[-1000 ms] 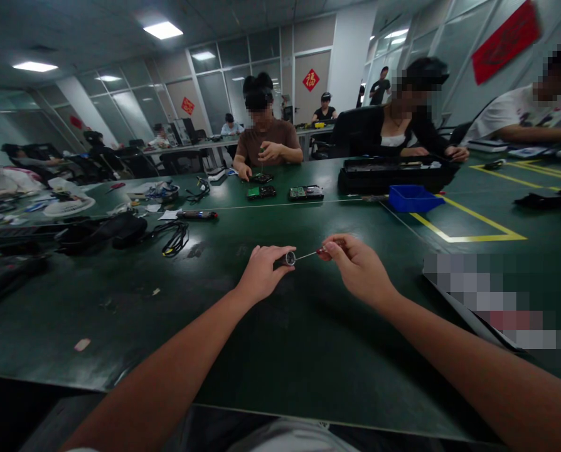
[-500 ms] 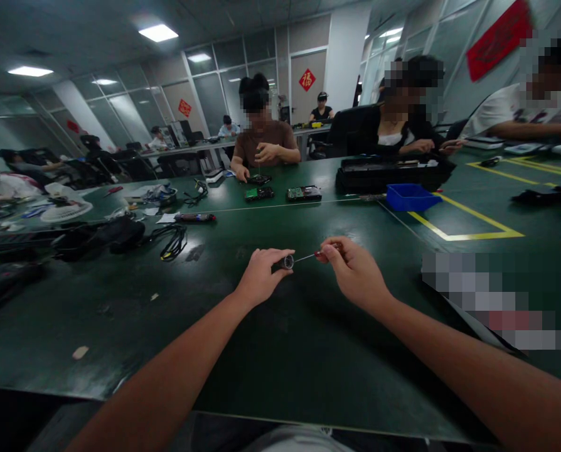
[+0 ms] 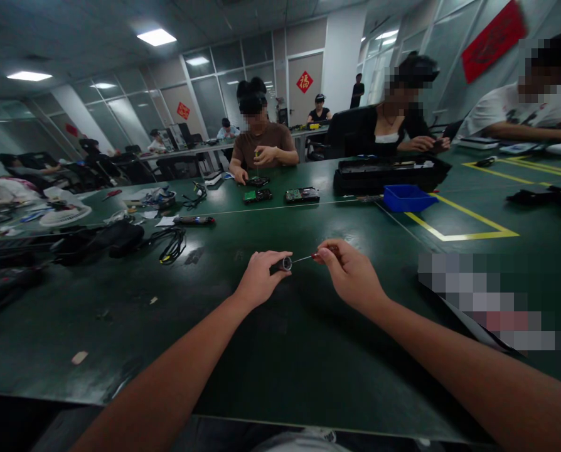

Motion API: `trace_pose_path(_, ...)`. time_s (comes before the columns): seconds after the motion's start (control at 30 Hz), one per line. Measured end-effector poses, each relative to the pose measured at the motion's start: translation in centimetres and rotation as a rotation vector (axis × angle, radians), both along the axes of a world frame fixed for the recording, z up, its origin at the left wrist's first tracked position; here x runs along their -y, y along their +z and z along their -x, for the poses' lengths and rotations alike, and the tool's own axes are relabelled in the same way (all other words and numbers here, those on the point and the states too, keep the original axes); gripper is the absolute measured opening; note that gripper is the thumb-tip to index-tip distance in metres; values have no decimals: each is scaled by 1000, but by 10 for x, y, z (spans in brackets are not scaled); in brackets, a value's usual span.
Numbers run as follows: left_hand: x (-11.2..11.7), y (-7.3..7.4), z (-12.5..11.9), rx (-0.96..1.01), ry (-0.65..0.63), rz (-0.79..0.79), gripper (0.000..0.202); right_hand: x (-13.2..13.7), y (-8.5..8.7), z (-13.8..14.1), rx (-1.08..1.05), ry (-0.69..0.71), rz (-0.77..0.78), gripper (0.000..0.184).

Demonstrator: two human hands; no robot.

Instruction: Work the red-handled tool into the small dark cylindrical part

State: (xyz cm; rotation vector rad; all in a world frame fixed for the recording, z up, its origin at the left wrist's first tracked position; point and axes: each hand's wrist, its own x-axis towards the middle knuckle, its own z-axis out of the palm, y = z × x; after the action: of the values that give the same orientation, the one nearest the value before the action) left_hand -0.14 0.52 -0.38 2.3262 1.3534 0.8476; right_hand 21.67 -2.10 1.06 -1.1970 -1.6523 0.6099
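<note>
Between the thumb and fingers of my left hand is a small dark cylinder with a pale ring at its end, which faces right. My right hand is closed round the reddish handle of a screwdriver. Its thin metal shaft points left, with the tip at or very near the cylinder's ringed end; whether it touches cannot be made out. Both hands are over the green table, and the cylinder's far end is hidden in my left hand.
A blue bin stands to the right, before a long black housing. Circuit boards lie ahead, near a co-worker. Coiled cable and a dark rod-shaped tool are at left. A blurred-out sheet lies at right.
My right hand with the screwdriver has shifted slightly left. The left hand keeps its hold on the cylinder. Across the table, the co-worker's raised hand now shows a yellowish tool handle.
</note>
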Motion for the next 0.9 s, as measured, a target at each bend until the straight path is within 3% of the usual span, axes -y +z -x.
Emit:
trace_pose_path(0.17,0,0,1,11,9,8,40,-2,-2,0,-36,22,62,23)
trace_pose_path(0.33,-2,-3,1,25,1,-8,40,0,-1,0,52,-5,-21,21)
trace_pose_path(0.9,-6,-6,2,13,-11,12,38,2,-3,5,92,15,-42,20)
